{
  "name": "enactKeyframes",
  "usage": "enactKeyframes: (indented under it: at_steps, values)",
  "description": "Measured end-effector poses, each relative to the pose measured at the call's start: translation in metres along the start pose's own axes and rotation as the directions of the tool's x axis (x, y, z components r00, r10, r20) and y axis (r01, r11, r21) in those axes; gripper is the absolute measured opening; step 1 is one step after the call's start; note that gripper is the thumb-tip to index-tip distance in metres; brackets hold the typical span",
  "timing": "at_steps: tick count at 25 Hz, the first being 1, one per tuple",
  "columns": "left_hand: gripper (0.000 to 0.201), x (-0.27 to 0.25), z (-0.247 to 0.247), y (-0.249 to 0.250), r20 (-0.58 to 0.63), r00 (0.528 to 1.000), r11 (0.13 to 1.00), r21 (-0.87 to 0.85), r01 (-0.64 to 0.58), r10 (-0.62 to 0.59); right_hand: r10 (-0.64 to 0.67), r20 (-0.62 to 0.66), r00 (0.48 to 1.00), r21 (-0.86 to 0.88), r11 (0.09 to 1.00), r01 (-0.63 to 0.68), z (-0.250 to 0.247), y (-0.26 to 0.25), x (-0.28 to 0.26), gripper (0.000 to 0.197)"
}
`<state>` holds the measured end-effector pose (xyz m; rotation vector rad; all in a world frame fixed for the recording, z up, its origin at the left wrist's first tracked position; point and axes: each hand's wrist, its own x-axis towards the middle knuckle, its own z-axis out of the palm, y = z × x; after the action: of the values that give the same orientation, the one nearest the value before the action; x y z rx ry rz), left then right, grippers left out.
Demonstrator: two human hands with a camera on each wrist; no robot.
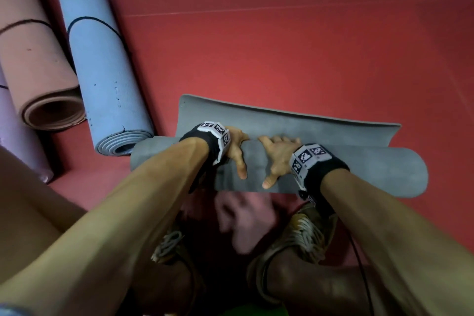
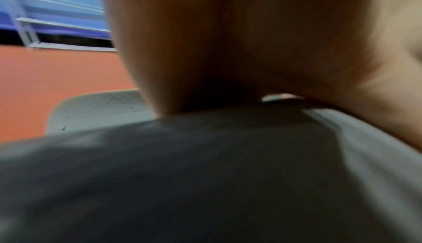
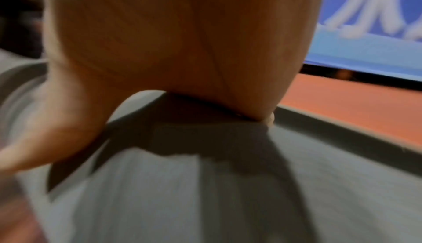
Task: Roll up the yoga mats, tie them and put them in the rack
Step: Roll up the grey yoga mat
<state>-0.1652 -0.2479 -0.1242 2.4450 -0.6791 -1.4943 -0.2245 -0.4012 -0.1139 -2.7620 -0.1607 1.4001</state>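
A grey yoga mat (image 1: 372, 172) lies across the red floor in front of me, nearly all wound into a thick roll. A short flap (image 1: 282, 118) of it still lies flat beyond the roll. My left hand (image 1: 239, 155) and right hand (image 1: 275, 161) sit side by side on the roll's middle, fingers curled over the far side and thumbs on the near side. In the left wrist view the left hand (image 2: 228, 39) presses down on the mat (image 2: 205, 183). The right wrist view shows the right hand (image 3: 178, 39) on the grey roll (image 3: 205, 192).
To the left lie a rolled blue mat (image 1: 102, 67) and a rolled pink mat (image 1: 36, 59), each with a black cord round it, and a lilac mat (image 1: 18, 136). My shoes (image 1: 305, 236) stand just behind the roll. A metal rack (image 2: 57, 21) is far off.
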Motion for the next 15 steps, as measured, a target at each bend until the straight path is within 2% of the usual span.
enactKeyframes:
  at_steps: [4, 7, 8, 10, 12, 13, 15]
  values:
    - [0.085, 0.003, -0.003, -0.002, 0.119, 0.993, 0.993, -0.114, 0.027, -0.013, -0.003, -0.062, 0.998, 0.024, 1.000, 0.004, 0.014, -0.004, -0.010, 0.113]
    - [0.078, 0.000, 0.000, -0.006, 0.101, 0.995, 0.985, -0.169, 0.041, -0.024, 0.002, -0.054, 0.999, 0.049, 0.999, 0.000, 0.000, -0.003, -0.005, 0.099]
    - [0.083, -0.003, 0.003, -0.006, 0.071, 0.997, 0.985, -0.170, 0.034, -0.023, 0.002, -0.019, 1.000, 0.068, 0.998, -0.001, -0.006, -0.001, -0.001, 0.096]
    - [0.101, -0.007, 0.014, -0.004, -0.004, 1.000, 0.999, -0.052, 0.013, -0.013, -0.038, 0.096, 0.995, 0.155, 0.988, 0.022, -0.015, 0.006, 0.008, 0.091]
    - [0.111, -0.009, 0.022, -0.001, -0.056, 0.998, 0.986, 0.164, -0.006, 0.015, -0.091, 0.211, 0.973, 0.264, 0.964, 0.032, -0.020, 0.011, 0.013, 0.082]
    - [0.111, -0.009, 0.024, 0.001, -0.079, 0.997, 0.975, 0.222, -0.004, 0.022, -0.108, 0.252, 0.962, 0.304, 0.952, 0.027, -0.021, 0.013, 0.015, 0.078]
    - [0.105, -0.009, 0.022, 0.002, -0.115, 0.992, 0.978, 0.207, -0.023, 0.047, -0.126, 0.291, 0.948, 0.366, 0.931, 0.011, -0.020, 0.014, 0.017, 0.073]
